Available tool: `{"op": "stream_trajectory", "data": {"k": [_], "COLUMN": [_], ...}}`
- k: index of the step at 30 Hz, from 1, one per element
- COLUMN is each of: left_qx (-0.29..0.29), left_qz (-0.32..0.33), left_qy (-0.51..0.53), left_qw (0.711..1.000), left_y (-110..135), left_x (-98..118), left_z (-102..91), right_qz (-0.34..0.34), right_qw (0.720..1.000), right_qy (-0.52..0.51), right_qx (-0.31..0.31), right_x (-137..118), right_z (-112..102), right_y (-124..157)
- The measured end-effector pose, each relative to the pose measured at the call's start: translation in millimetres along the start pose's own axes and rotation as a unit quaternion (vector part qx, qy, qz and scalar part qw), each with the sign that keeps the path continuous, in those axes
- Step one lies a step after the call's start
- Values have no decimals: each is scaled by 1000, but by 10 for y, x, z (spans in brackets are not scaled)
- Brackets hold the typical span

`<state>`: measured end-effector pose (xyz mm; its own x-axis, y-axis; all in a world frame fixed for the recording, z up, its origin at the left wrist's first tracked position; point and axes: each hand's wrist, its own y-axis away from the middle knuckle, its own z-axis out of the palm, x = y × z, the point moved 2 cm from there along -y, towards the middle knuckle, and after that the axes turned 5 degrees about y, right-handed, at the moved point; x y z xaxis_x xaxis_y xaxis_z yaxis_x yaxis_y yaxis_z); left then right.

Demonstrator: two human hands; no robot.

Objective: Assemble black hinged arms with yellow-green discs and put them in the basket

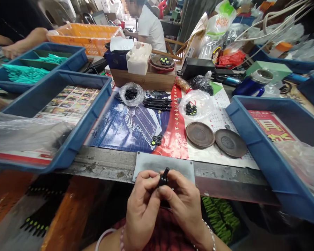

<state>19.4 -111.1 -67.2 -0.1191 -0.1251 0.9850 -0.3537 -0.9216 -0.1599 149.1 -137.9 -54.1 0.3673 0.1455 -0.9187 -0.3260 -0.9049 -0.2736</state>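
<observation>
From my remote seat, I saw that the step in hand was close finger work on a single piece. The left hand [142,205] and right hand [184,205] were drawn together in a narrow pinch, their fingertips holding a small black plastic part [164,177] upright, just above the table's front edge and near a dull metal plate [163,167]. The fingers hid the part's lower end, so I could not tell how it was made. Within reach ahead lay a clear plastic bag [196,106] of small black pieces with green dots, a row of slim black rods [157,104], a few loose round pieces [156,140], and two brown dishes [200,135], all spread on a printed poster [125,130].
</observation>
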Motion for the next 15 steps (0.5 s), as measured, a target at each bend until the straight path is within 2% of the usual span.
{"op": "stream_trajectory", "data": {"k": [4,6,11,15], "left_qx": [-1,-2,-6,-4], "left_qz": [-6,-13,11,12], "left_qy": [2,10,-13,-14], "left_qw": [1000,1000,1000,1000], "left_y": [-9,2,31,41], "left_x": [-9,-11,20,18], "left_z": [-24,-21,13,44], "right_qz": [19,5,-96,-90], "right_qw": [998,999,990,991], "right_qy": [-50,-18,100,98], "right_qx": [-34,-29,-4,-33], "right_x": [-13,-7,29,79], "right_z": [7,5,10,9], "right_y": [7,7,27,22]}}
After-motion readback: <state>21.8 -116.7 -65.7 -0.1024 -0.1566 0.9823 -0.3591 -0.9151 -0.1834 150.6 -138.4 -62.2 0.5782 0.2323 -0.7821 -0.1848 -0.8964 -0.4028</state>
